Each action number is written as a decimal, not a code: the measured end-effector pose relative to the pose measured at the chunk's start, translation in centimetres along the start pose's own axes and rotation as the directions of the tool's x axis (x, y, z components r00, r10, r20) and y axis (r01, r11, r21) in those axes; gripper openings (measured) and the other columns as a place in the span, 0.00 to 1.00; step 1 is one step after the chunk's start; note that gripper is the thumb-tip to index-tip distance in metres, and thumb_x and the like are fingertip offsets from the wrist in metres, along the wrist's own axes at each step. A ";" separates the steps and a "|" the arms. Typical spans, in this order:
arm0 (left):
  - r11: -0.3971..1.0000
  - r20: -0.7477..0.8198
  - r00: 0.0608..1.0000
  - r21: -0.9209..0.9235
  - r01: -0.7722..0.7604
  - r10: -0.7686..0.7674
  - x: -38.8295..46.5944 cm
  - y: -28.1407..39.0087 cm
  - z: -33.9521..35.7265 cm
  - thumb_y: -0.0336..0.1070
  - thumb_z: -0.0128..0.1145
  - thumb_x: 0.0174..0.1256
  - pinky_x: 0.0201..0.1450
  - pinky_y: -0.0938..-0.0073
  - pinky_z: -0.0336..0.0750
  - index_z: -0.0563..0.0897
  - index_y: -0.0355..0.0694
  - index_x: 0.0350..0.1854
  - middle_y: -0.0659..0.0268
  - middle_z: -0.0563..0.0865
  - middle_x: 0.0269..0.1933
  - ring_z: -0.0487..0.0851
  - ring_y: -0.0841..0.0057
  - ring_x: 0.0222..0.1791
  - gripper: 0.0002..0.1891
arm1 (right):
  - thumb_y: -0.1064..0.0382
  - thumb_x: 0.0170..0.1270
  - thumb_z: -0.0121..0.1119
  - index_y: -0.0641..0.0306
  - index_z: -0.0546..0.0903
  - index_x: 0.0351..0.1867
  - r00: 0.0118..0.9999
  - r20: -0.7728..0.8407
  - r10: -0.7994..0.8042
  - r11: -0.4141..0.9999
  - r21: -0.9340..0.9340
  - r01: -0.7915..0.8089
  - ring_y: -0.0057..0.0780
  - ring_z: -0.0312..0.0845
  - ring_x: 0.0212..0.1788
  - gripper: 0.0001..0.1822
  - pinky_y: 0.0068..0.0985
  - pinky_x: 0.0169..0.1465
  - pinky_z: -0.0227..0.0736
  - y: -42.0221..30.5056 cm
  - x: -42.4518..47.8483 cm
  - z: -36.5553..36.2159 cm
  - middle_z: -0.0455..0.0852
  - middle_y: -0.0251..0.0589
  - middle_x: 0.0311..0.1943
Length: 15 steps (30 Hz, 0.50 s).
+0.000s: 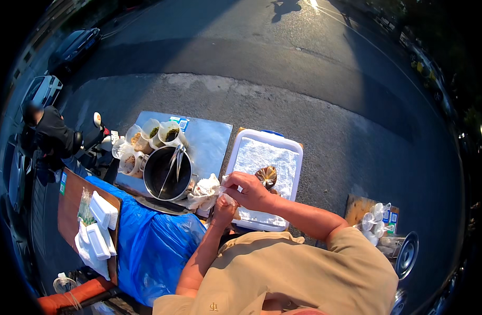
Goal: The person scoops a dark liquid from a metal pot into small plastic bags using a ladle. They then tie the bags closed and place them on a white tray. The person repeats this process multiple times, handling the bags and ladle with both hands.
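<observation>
Close together over the left edge of a white plastic tray, my right hand and my left hand both pinch a thin pale plastic film. What the film belongs to is mostly hidden by my fingers. White powder covers the tray's bottom. On it, just beyond my right hand, lies a clear plastic bag with dark brown contents and a gathered top. A crumpled white cloth sits left of my hands, beside a deep metal pot with tongs standing in it.
Several plastic tubs of condiments crowd the pot on a metal tabletop. Blue plastic sheeting lies left of me, by a board with foam trays. Bagged goods stand at right. A person is near a scooter.
</observation>
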<state>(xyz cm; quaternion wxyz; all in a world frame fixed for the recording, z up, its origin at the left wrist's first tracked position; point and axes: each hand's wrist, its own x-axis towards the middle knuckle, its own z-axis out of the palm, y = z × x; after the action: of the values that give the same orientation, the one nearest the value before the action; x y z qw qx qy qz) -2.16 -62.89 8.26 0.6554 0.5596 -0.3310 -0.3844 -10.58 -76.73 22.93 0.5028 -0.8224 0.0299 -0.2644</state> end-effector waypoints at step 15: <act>0.803 0.171 0.791 -0.005 0.596 -0.587 -2.5 6.6 0.9 0.41 0.68 0.72 0.25 0.82 0.78 0.79 0.41 0.50 0.70 0.81 0.32 0.81 0.84 0.22 0.14 | 0.72 0.70 0.64 0.63 0.87 0.47 0.992 0.092 0.087 0.996 -0.025 -0.085 0.28 0.89 0.43 0.07 0.28 0.47 0.84 1.9 -1.6 -1.2 0.90 0.41 0.41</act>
<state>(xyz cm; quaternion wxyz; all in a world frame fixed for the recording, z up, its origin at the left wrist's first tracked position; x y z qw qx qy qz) -3.28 -60.63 14.90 0.4896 0.5826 -0.1796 -0.6234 -12.06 -78.12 21.13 0.5059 -0.8371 0.0448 -0.2034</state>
